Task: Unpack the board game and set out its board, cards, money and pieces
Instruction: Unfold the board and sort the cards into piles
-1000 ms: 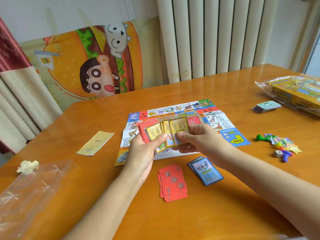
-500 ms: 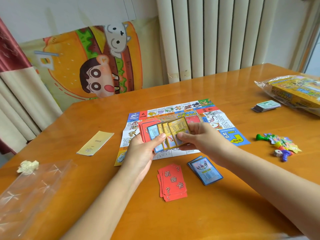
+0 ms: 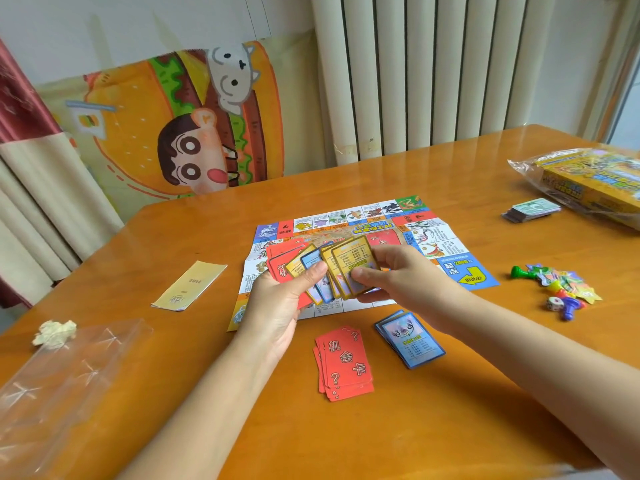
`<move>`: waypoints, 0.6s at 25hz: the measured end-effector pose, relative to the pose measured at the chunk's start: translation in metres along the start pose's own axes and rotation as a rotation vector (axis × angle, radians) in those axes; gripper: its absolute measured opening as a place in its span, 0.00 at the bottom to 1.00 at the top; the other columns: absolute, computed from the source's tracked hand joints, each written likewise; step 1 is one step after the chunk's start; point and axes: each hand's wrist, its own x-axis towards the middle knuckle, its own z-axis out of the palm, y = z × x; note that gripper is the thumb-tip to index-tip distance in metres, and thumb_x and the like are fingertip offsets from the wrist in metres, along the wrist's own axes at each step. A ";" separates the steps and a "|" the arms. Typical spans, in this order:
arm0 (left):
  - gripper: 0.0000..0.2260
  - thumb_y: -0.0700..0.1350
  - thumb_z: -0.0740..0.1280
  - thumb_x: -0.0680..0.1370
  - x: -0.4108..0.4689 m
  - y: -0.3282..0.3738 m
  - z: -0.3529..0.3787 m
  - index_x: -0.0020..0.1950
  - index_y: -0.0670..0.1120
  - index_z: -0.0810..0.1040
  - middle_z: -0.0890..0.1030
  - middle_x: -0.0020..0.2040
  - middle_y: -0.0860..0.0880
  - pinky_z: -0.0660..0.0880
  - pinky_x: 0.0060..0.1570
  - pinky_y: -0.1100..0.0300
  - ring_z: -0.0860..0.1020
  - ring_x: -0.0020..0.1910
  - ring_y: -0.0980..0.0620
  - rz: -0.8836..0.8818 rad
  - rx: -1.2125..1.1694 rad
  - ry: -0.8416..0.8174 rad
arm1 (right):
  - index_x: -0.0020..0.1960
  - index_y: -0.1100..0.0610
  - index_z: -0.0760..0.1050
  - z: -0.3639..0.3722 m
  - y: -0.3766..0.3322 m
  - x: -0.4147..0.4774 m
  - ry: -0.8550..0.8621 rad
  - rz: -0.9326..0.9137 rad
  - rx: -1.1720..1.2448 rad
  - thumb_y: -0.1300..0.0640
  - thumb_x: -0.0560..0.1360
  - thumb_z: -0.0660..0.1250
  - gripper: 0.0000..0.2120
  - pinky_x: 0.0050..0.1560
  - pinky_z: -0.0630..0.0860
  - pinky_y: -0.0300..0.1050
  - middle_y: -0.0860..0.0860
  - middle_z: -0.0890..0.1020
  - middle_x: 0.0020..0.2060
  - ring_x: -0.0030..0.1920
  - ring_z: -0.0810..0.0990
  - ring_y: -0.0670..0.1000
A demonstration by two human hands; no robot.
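- Your left hand (image 3: 277, 308) grips a fan (image 3: 348, 268) of cards from below, with the thumb pressed across the faces. Red backs sit at the fan's 9 o'clock side, yellow- and blue-bordered faces toward 3 o'clock
- Your right hand (image 3: 398, 275) pinches the front yellow-bordered card near its lower edge, thumb on the face and fingers curled behind
- Both hands are held over the near half of the board (image 3: 446, 242), which lies unfolded and flat in the middle of the tabletop (image 3: 450, 427); the fan hides part of its centre
- At the board's 6 o'clock, just off its near edge, a red pile (image 3: 344, 363) lies backs up, loosely stacked
- A blue pile (image 3: 410, 339) lies face up at the red pile's 2 o'clock, close to it but apart, near your right wrist
- The money (image 3: 531, 210) is a small stack at the board's 2 o'clock, just beside the box (image 3: 595, 181)
- The box, in clear wrap, sits at the tabletop's far right and is cut off by the frame edge
- The pieces (image 3: 557, 284) are heaped at the board's 3 o'clock, with a green pawn at the heap's 9 o'clock end and a blue pawn and a white die (image 3: 554, 303) at its 6 o'clock end
- A yellow leaflet (image 3: 188, 285) lies at the board's 9 o'clock, well apart from it
- A clear bag (image 3: 62, 379) lies at 8 o'clock, with a paper wad (image 3: 55, 332) just beside its far edge
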 end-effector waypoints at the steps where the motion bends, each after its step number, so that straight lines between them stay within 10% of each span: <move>1: 0.10 0.35 0.72 0.69 0.000 0.000 0.000 0.47 0.47 0.80 0.85 0.45 0.49 0.80 0.45 0.55 0.84 0.44 0.51 0.007 0.005 0.009 | 0.47 0.56 0.79 0.000 0.000 0.000 -0.009 0.006 -0.014 0.65 0.78 0.64 0.07 0.42 0.81 0.38 0.50 0.84 0.39 0.38 0.83 0.46; 10: 0.03 0.42 0.66 0.77 -0.002 0.008 0.003 0.47 0.47 0.79 0.84 0.37 0.51 0.77 0.28 0.65 0.82 0.34 0.55 -0.090 -0.077 -0.025 | 0.50 0.59 0.78 -0.009 -0.007 0.002 0.079 -0.017 -0.005 0.65 0.79 0.62 0.06 0.40 0.80 0.38 0.57 0.84 0.45 0.40 0.83 0.50; 15: 0.06 0.40 0.68 0.73 -0.002 0.007 0.001 0.48 0.47 0.80 0.85 0.43 0.49 0.80 0.39 0.58 0.84 0.41 0.51 -0.019 -0.038 -0.051 | 0.51 0.60 0.78 -0.009 -0.006 0.002 0.004 -0.020 0.062 0.67 0.78 0.62 0.07 0.46 0.81 0.39 0.55 0.84 0.44 0.41 0.83 0.49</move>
